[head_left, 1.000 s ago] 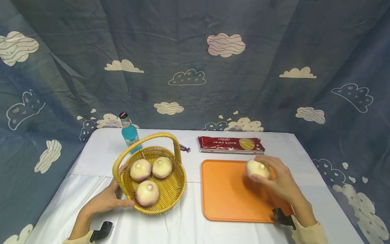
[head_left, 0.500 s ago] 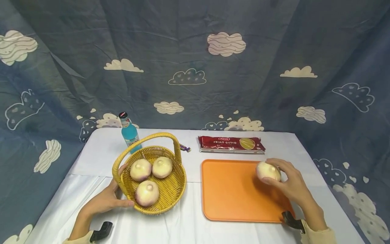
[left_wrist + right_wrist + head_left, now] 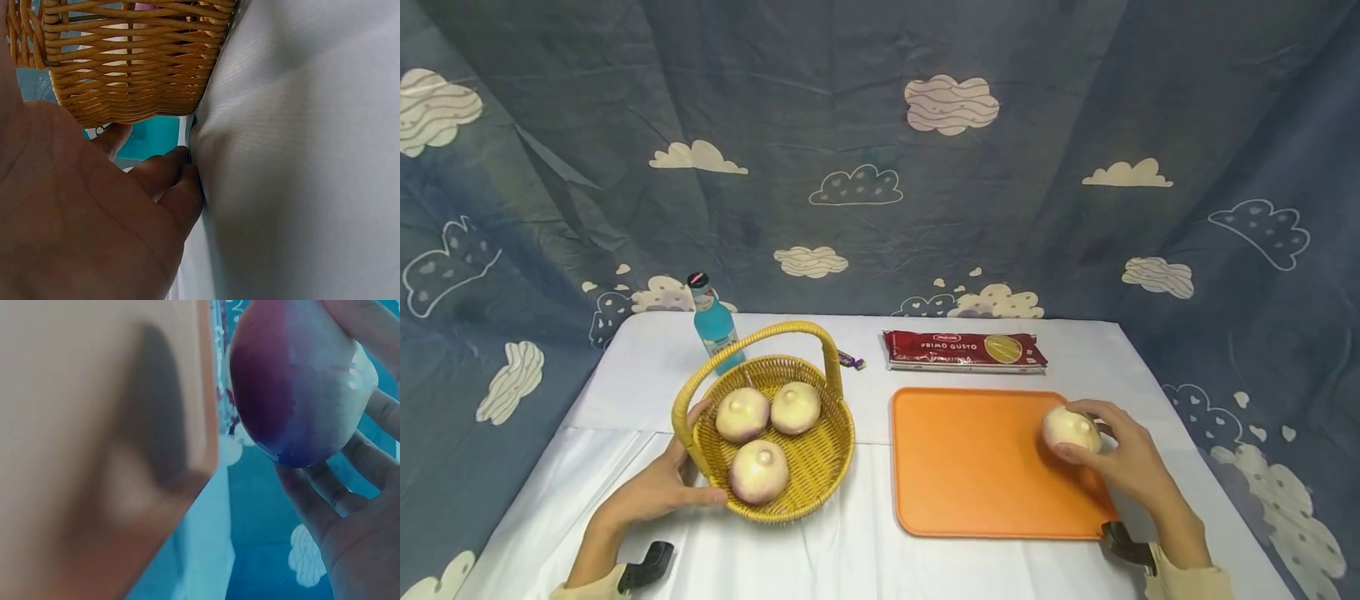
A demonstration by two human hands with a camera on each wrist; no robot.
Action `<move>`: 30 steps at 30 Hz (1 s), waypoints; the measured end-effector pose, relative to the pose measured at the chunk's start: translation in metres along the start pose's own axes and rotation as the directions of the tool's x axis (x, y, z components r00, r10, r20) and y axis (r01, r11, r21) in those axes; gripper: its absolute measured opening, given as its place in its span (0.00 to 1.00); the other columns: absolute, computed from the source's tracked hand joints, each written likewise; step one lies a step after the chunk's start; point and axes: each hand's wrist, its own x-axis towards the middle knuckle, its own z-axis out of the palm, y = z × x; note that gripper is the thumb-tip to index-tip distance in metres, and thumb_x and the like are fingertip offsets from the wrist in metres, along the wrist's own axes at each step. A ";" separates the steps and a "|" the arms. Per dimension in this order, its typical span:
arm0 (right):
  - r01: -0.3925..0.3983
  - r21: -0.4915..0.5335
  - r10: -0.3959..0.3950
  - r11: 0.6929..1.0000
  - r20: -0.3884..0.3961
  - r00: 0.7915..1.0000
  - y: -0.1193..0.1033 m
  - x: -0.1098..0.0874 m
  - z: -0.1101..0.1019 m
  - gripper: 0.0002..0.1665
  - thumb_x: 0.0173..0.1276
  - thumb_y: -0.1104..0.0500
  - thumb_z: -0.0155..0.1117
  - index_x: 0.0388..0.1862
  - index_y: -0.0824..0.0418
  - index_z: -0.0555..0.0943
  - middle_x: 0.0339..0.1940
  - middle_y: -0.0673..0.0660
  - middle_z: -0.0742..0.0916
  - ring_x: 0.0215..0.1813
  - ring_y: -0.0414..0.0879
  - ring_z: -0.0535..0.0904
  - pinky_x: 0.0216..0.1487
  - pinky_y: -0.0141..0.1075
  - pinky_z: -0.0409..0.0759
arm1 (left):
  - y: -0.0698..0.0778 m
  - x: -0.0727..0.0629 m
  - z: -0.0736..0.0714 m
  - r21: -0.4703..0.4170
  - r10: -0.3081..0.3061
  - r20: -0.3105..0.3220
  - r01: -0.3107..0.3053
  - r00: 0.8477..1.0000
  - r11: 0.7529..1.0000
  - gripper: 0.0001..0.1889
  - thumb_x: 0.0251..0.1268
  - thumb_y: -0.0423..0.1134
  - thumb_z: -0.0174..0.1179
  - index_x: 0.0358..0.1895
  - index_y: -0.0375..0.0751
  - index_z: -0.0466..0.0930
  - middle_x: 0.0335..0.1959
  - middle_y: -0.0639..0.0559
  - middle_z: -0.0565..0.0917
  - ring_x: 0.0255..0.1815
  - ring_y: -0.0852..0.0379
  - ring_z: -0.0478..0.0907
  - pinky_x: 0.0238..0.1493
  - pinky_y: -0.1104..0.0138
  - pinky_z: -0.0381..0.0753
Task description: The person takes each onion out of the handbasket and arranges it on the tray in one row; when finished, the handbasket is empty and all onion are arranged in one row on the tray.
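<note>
Three white-and-purple turnips (image 3: 759,472) lie inside a yellow wicker basket (image 3: 820,450) with an arched handle. My left hand (image 3: 651,492) holds the basket at its left side, thumb in front and fingers reaching behind; in the left wrist view its fingers (image 3: 181,194) lie by the cloth beside the woven wall. Another turnip (image 3: 1067,429), pale with a pointed tip, is gripped between the thumb and fingers of my right hand (image 3: 1123,454). It hangs over the right part of an orange tray (image 3: 970,467). The right wrist view shows its purple side and a gap to the tray.
Behind the tray lies a red pasta packet (image 3: 962,350). A blue bottle (image 3: 715,325) with a black cap stands behind the basket, and a small purple-wrapped sweet (image 3: 852,361) lies by the handle. Dark cloud-print cloth (image 3: 850,125) surrounds the white table.
My right hand has moved rightward with the turnip, from over the middle right of the tray to near its right edge, and slightly lower. The left hand and basket stay put.
</note>
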 end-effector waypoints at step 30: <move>-0.037 -0.006 0.037 0.999 0.095 0.995 0.004 -0.002 0.010 0.40 0.54 0.42 0.80 0.60 0.59 0.77 0.62 0.63 0.79 0.63 0.62 0.73 0.62 0.65 0.73 | 0.004 0.000 0.002 -0.017 0.034 0.002 -0.034 0.999 0.999 0.67 0.49 0.33 0.77 0.82 0.58 0.32 0.82 0.34 0.39 0.80 0.28 0.32 0.61 0.91 0.47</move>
